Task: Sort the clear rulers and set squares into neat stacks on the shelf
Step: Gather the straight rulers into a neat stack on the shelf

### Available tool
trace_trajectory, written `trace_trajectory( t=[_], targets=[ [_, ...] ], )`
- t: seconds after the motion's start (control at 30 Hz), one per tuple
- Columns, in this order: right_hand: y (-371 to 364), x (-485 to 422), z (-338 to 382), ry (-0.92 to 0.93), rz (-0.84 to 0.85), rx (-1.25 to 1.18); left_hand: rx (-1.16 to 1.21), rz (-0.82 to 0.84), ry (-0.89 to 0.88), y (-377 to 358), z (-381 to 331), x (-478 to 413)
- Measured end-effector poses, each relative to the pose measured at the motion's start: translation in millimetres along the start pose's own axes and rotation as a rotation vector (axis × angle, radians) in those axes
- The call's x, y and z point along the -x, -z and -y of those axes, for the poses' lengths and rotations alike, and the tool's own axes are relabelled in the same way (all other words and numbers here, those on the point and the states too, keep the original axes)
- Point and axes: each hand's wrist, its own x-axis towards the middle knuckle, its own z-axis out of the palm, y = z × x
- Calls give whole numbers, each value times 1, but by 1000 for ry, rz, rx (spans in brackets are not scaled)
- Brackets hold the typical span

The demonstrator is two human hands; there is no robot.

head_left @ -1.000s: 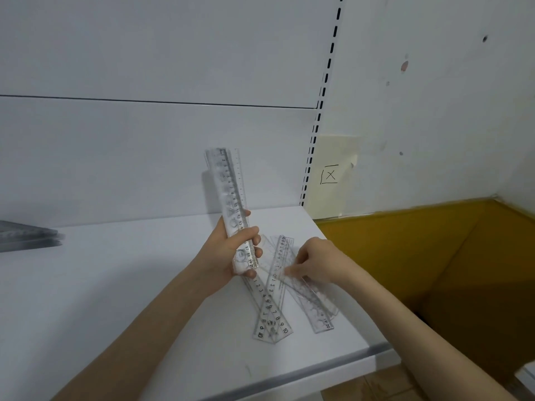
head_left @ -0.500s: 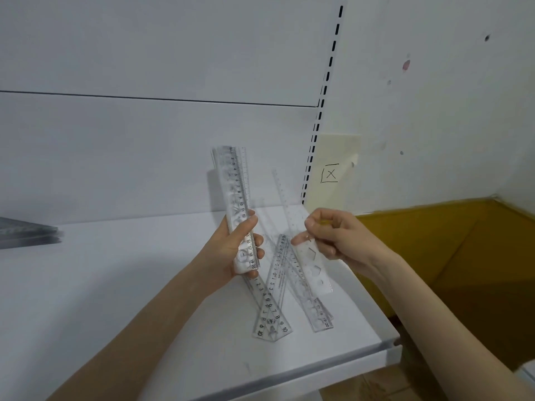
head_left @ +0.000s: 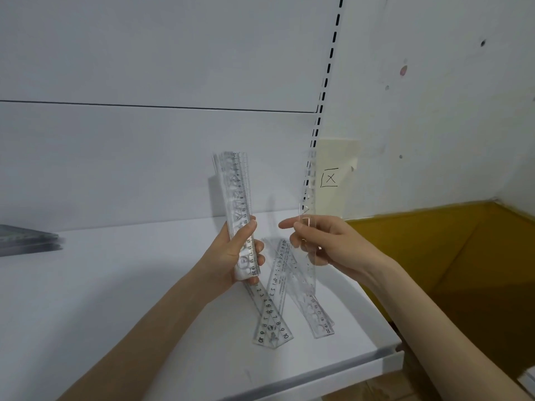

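Observation:
My left hand [head_left: 231,256] grips a bundle of clear 20 cm rulers [head_left: 238,198], held nearly upright above the white shelf [head_left: 115,314]. To its right, my right hand [head_left: 327,241] pinches one clear stencil ruler [head_left: 307,198], also upright and lifted off the shelf. Between and below the hands, several loose clear rulers [head_left: 275,314] lie crossed on the shelf near its front right corner. A grey stack of rulers or set squares [head_left: 26,241] lies at the far left edge of the shelf, partly cut off.
The shelf's back panel [head_left: 144,169] rises behind the hands, with a slotted upright [head_left: 327,82] at its right end. A yellowish paper note marked X [head_left: 330,178] sticks to the wall. Right of the shelf is a drop to a mustard-coloured floor [head_left: 448,270].
My right hand picked one stencil ruler out of the loose pile, lifted it and turned it upright. My left hand kept its bundle almost still.

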Motion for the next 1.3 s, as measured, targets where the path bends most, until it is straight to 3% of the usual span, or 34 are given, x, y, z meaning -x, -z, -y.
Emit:
trace_trajectory(
  t=[0.2,0.43,0.57,0.73,0.87,0.93,1.3],
  targets=[
    [-2,-7,7,63,-10,12,-8,22,8,-1,1,0],
    [0,-15,13,4,30,-22,-17,31,9,-4,2,2],
    [0,-16,11,53,-60,46,-9,44,23,-2,-1,1],
    [12,-8,12,278,-234,-86,9,34,21,-1,0,1],
    [19,-3,17,432,-83,-141,7,9,6,1,-1,-1],
    [14,-5,16,441,-42,-108,6,5,3,2,0,-1],
    [-15,-40,13,365,-188,-8,0,105,-2,-6,4,2]
  ],
)
